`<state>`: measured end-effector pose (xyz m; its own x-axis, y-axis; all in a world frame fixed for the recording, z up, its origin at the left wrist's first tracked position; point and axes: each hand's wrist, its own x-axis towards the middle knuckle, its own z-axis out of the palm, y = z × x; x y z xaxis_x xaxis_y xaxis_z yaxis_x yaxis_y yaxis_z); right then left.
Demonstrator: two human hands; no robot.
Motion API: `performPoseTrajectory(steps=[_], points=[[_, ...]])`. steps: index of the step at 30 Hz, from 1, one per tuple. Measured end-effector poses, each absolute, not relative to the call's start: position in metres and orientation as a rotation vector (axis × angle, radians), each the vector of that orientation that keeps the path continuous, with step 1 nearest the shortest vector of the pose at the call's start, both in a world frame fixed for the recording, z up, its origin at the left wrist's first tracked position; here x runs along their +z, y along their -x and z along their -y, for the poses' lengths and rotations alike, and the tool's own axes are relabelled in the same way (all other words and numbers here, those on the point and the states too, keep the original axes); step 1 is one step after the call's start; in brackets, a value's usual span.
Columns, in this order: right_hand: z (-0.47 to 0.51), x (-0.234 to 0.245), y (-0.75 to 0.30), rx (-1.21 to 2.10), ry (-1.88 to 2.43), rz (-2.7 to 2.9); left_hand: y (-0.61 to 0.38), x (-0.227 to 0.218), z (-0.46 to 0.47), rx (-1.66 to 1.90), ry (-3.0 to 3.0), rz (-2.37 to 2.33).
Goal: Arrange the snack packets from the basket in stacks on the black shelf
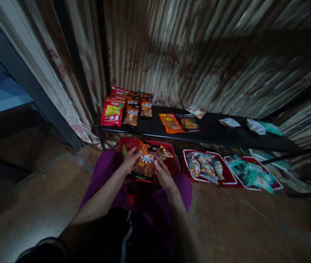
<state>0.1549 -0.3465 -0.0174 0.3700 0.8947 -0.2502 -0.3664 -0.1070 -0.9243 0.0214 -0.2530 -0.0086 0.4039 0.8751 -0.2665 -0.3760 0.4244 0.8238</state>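
Between my two hands is an orange and black snack bag [146, 160] with large white characters, its front facing up. My left hand [131, 159] grips its left edge, fingers closed on it. At the opposite edge, my right hand [162, 171] also closes on the bag. Directly beneath is a red basket [175, 155] between my knees, partly hidden by my hands and the bag. A small yellow and red packet [165, 152] lies in the basket, just beyond my right hand.
Along the black shelf [150, 127] stand red snack bags [113, 112] and smaller orange-black bags [131, 115]. An orange packet [171, 123] and a dark packet [189, 124] lie farther right. Two more red baskets [233, 179] [280, 186] hold white and teal packets. A striped curtain [155, 54] hangs behind.
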Motion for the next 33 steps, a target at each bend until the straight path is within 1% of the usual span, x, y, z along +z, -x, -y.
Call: performPoseTrajectory(steps=[4,7,10,16,23,33], points=[[0.327,0.011,-0.166,0.953,1.309,0.498,-0.018,-0.004,0.256,0.915,-0.818,-0.774],[0.318,0.031,-0.168,0.995,1.325,0.621,-0.015,0.001,0.258,0.94,-0.842,-0.79],[0.314,0.042,-0.166,0.992,1.342,0.629,-0.011,0.006,0.258,0.953,-0.858,-0.79],[0.307,0.044,-0.159,0.897,1.377,0.57,-0.005,0.005,0.257,0.965,-0.871,-0.79],[0.297,0.042,-0.152,0.889,1.312,0.443,0.0,0.001,0.258,0.953,-0.864,-0.768],[0.295,0.051,-0.151,0.891,1.352,0.571,0.003,0.027,0.249,0.964,-0.886,-0.716]])
